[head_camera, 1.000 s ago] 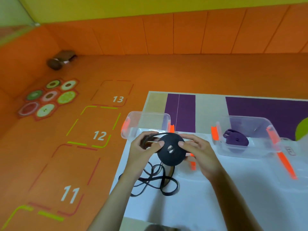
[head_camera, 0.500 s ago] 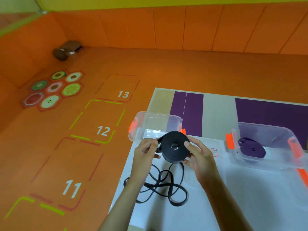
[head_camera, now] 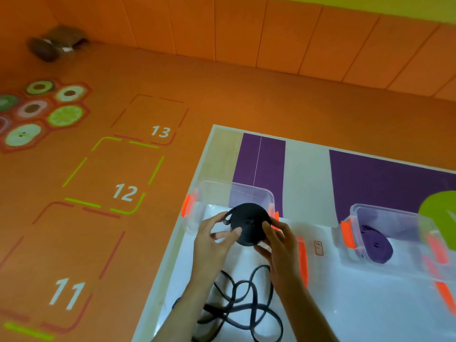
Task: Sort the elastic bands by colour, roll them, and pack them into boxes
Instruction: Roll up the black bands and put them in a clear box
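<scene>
A black elastic band roll point(head_camera: 249, 224) is held up between both hands, just in front of a clear plastic box point(head_camera: 217, 193) with orange clips. My left hand point(head_camera: 213, 243) grips the roll's left edge with thumb and fingers. My right hand point(head_camera: 278, 240) pinches its right side. The band's loose black tail point(head_camera: 246, 307) lies tangled on the white table below my wrists. A second clear box point(head_camera: 357, 213) to the right holds a rolled purple band point(head_camera: 377, 245).
The white table point(head_camera: 357, 304) has purple panels at the back and ends at a left edge above the orange floor with numbered squares. A box lid with orange clips point(head_camera: 302, 257) lies between the boxes. A lime-green shape point(head_camera: 439, 220) sits at the right.
The roll has been turned and kept between both hands while more of the tail winds on. The view has swung left and closer, so the boxes appear further right.
</scene>
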Demonstrator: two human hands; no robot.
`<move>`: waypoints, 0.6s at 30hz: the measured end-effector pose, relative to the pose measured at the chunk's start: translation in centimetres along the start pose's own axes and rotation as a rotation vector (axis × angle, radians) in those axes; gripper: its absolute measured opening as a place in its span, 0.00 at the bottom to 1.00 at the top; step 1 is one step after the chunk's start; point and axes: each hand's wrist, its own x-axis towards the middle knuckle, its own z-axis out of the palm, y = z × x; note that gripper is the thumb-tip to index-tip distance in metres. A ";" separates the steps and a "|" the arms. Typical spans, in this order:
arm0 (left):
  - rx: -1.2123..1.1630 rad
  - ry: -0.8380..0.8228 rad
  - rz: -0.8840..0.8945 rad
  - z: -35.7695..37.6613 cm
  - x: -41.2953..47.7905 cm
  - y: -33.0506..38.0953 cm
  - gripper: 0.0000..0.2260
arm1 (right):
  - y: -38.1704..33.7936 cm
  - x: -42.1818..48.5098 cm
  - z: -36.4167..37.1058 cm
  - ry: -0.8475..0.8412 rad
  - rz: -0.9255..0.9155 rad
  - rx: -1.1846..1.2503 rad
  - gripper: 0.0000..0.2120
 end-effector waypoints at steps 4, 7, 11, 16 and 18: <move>0.117 -0.006 -0.052 -0.4 4.7 -1.4 0.17 | 0.9 3.0 1.6 -0.019 0.162 -0.001 0.12; 0.155 -0.038 -0.137 -0.4 8.4 -2.6 0.17 | 1.0 5.8 2.5 -0.012 0.257 -0.064 0.09; 0.261 -0.125 -0.181 -0.1 12.6 -4.2 0.17 | 2.0 9.2 3.8 -0.014 0.318 -0.259 0.05; 0.426 -0.183 -0.199 0.7 16.4 -6.6 0.19 | 4.2 11.9 4.9 -0.001 0.441 -0.457 0.13; 0.448 -0.200 -0.211 0.7 17.5 -7.6 0.17 | 4.8 12.9 5.0 -0.005 0.471 -0.460 0.11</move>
